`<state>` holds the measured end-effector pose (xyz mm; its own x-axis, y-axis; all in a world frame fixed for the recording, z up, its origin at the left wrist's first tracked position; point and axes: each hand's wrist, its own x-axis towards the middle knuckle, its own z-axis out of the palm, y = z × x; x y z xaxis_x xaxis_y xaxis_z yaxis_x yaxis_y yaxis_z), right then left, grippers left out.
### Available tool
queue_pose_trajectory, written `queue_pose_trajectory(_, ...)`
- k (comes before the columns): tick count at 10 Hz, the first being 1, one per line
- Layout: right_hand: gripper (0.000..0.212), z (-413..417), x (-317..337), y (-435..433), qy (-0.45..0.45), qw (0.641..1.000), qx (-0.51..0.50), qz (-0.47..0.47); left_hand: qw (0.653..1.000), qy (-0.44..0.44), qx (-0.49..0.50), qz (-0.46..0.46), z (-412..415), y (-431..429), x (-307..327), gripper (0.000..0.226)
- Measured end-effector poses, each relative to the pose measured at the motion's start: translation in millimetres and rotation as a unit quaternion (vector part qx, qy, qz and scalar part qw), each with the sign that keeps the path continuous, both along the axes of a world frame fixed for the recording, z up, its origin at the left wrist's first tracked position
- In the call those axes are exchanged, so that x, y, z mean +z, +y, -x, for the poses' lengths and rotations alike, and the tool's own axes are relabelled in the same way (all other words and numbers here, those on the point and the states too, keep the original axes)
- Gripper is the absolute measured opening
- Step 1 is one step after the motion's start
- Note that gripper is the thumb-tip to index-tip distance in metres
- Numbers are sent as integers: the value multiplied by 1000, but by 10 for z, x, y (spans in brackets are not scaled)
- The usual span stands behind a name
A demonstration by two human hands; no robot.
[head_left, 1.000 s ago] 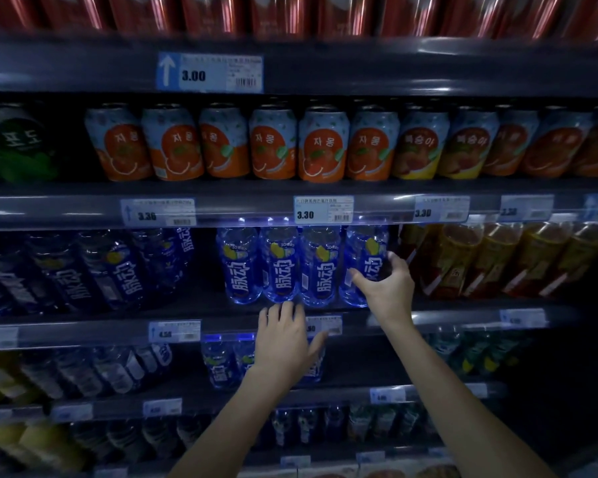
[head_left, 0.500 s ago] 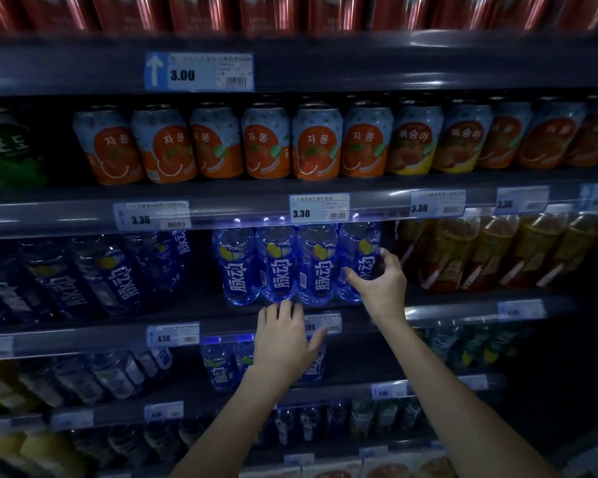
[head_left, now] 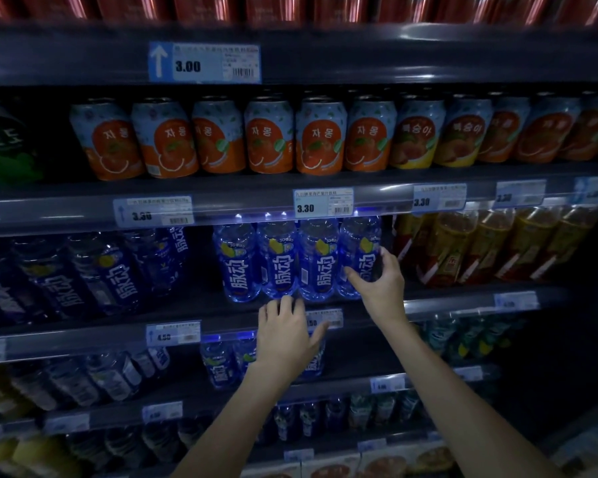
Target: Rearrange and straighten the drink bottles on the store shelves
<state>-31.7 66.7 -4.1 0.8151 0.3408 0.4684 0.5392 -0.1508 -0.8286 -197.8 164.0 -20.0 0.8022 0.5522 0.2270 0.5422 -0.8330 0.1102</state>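
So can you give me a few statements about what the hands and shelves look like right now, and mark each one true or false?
1. The right hand grips the rightmost of four lit blue bottles. True.
2. The left hand holds a can. False: it rests open against the shelf edge below the blue bottles, holding nothing.
3. The shelf above the blue bottles carries orange cans. True.
4. The price tag just above the lit blue bottles reads 5.00. False: it reads 3.30.
5. Amber bottles stand to the right of the blue ones. True.
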Motion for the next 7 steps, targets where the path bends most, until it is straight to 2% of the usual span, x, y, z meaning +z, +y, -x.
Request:
queue_pose_trajectory(3,66,99,-3,-2,21,999,-14,19,998,-47,-14,48,58,33,-39,70)
queue_pose_trajectory(4,61,142,8,-61,30,999,-17,39,993,-84,-29,83,94,58,-5,65)
queue_pose_trajectory(6,64,230,72,-234,36,997,-18,69,974,-157,-65,152,178,43,178,61)
queue_pose_trajectory(7,61,287,99,-274,12,997,-18,79,961,-191,-74,184,171,19,307,59)
